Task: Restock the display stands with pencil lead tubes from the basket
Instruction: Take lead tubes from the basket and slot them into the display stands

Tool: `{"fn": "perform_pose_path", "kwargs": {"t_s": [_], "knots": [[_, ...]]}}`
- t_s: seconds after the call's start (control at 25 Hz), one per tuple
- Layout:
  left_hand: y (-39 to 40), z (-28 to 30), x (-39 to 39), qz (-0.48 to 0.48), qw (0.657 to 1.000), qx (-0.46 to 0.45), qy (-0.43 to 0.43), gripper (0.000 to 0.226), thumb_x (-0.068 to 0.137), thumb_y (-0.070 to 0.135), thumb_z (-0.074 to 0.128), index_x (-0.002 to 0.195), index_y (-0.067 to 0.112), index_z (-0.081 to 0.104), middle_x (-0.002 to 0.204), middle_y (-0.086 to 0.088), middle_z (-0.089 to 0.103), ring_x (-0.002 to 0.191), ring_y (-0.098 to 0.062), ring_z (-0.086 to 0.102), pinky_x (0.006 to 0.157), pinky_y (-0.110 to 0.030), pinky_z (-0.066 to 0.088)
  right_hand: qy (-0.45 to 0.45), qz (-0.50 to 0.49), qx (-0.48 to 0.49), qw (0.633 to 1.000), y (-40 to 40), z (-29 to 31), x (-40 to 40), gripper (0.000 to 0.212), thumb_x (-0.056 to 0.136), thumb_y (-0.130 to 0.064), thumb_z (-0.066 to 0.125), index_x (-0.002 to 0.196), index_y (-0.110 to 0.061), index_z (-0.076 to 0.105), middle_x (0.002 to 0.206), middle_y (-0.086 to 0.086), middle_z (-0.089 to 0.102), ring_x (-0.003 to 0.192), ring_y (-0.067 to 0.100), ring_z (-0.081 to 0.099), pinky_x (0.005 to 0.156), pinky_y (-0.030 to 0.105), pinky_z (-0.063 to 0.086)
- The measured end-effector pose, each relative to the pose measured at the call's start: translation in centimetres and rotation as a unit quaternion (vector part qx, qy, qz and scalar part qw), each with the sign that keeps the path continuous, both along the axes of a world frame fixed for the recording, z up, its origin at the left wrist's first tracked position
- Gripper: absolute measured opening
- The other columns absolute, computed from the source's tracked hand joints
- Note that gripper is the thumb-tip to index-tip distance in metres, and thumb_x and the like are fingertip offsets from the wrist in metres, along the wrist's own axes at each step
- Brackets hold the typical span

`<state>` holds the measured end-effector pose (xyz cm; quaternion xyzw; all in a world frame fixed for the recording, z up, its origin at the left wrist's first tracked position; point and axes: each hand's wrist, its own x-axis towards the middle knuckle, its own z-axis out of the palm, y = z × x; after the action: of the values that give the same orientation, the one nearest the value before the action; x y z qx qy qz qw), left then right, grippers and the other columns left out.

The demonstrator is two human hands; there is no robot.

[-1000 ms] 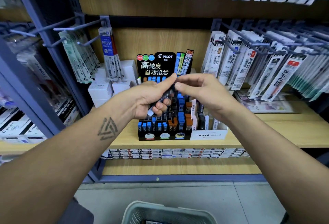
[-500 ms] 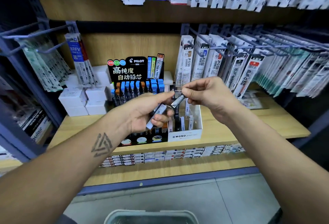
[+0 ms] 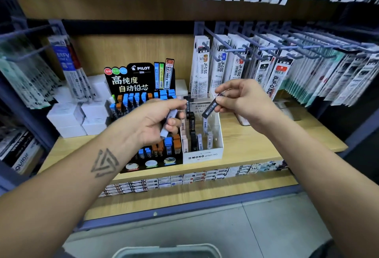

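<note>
- Nearest the lens, at the bottom edge: rim of a pale basket on the floor.
- Above the shelf: left hand clamped on a bundle of lead tubes, pale grey end downward.
- Just beside it, apart: right hand pinching a single dark tube, tilted over the white MONO stand.
- Left of that, touching: black PILOT stand with blue and orange tubes.
- Behind, on hooks: packaged refills.

Even bright overhead light, soft shadows, wide-angle bowing at edges, motion blur on outer packets
</note>
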<state>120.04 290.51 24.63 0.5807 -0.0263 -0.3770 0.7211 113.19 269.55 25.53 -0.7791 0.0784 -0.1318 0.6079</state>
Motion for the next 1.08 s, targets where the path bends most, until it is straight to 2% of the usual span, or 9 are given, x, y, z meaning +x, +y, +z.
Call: {"fn": "perform_pose_path", "kwargs": {"t_s": [0.2,0.36,0.48,0.6,0.64,0.72,0.8,0.88,1.08], "knots": [[1.2,0.9,1.0,0.007,0.997,-0.053,0.054,0.012,0.094,-0.005,0.053,0.105,-0.008,0.058,0.081,-0.016,0.065,0.062,-0.011,0.053,0.049,-0.016,0.047,-0.009,-0.054,-0.147,0.988,-0.8,-0.9,1.3,0.021,0.086,0.005,0.072,0.081,-0.014,0.067,0.072,0.004,0.070,0.066,0.016,0.071,0.073,0.030,0.061],[1.7,1.1,0.9,0.023,0.996,-0.064,0.050,0.023,0.089,-0.012,0.050,0.112,-0.015,0.054,0.105,-0.031,0.070,0.075,-0.021,0.067,0.062,-0.020,0.056,-0.039,-0.106,-0.186,0.976,-0.6,-1.1,3.6,0.022,0.084,-0.003,0.078,0.084,-0.024,0.071,0.079,-0.003,0.070,0.077,0.018,0.069,0.083,0.036,0.060],[1.6,1.2,0.4,0.022,0.994,-0.085,0.065,0.031,0.091,-0.008,0.052,0.121,-0.012,0.054,0.109,-0.031,0.070,0.084,-0.029,0.075,0.072,-0.033,0.063,-0.040,-0.104,-0.205,0.972,0.1,-0.6,5.5,0.019,0.084,-0.004,0.078,0.086,-0.021,0.070,0.080,0.001,0.069,0.078,0.020,0.071,0.082,0.035,0.061],[1.5,1.1,0.1,0.028,0.993,-0.083,0.085,0.019,0.098,0.003,0.053,0.116,-0.001,0.060,0.103,-0.022,0.074,0.082,-0.030,0.076,0.068,-0.048,0.063,-0.053,-0.095,-0.219,0.970,0.8,-0.5,6.3,0.018,0.084,-0.005,0.078,0.083,-0.022,0.070,0.080,0.001,0.071,0.078,0.020,0.071,0.082,0.035,0.060],[1.5,0.9,-0.1,0.023,0.993,-0.071,0.088,0.015,0.100,0.007,0.053,0.111,0.003,0.062,0.101,-0.020,0.075,0.079,-0.029,0.076,0.065,-0.048,0.063,-0.052,-0.084,-0.222,0.970,1.0,-0.8,6.2,0.021,0.083,-0.005,0.078,0.081,-0.024,0.070,0.081,0.001,0.071,0.077,0.019,0.070,0.082,0.036,0.060],[1.6,0.6,-0.2,0.004,0.996,-0.038,0.079,0.010,0.101,0.013,0.054,0.104,0.006,0.061,0.093,-0.014,0.075,0.065,-0.023,0.070,0.050,-0.033,0.059,-0.037,-0.062,-0.228,0.971,1.1,-1.4,5.8,0.027,0.083,-0.005,0.078,0.077,-0.029,0.068,0.083,0.001,0.072,0.078,0.020,0.071,0.082,0.039,0.061],[1.5,0.3,0.1,-0.002,0.998,-0.014,0.069,0.010,0.102,0.013,0.053,0.098,0.005,0.057,0.080,-0.011,0.069,0.053,-0.013,0.055,0.038,-0.019,0.042,-0.023,-0.052,-0.236,0.970,0.6,-1.8,5.7,0.028,0.083,-0.004,0.078,0.076,-0.030,0.068,0.084,0.001,0.073,0.080,0.023,0.072,0.083,0.042,0.061],[1.3,0.3,0.5,-0.004,0.997,-0.013,0.075,0.009,0.101,0.009,0.051,0.096,0.002,0.054,0.076,-0.013,0.064,0.052,-0.010,0.049,0.036,-0.016,0.036,-0.020,-0.065,-0.252,0.965,0.1,-1.9,5.6,0.024,0.085,-0.003,0.076,0.081,-0.025,0.070,0.084,0.000,0.073,0.080,0.021,0.073,0.083,0.039,0.060],[1.1,0.5,-0.3,-0.017,0.996,-0.029,0.078,0.015,0.099,0.004,0.052,0.112,-0.002,0.057,0.086,-0.021,0.070,0.061,-0.017,0.061,0.046,-0.020,0.049,-0.046,-0.127,-0.246,0.960,-0.4,-2.0,6.3,0.013,0.089,-0.004,0.073,0.094,-0.016,0.074,0.086,0.001,0.073,0.083,0.018,0.071,0.083,0.025,0.057]]}}
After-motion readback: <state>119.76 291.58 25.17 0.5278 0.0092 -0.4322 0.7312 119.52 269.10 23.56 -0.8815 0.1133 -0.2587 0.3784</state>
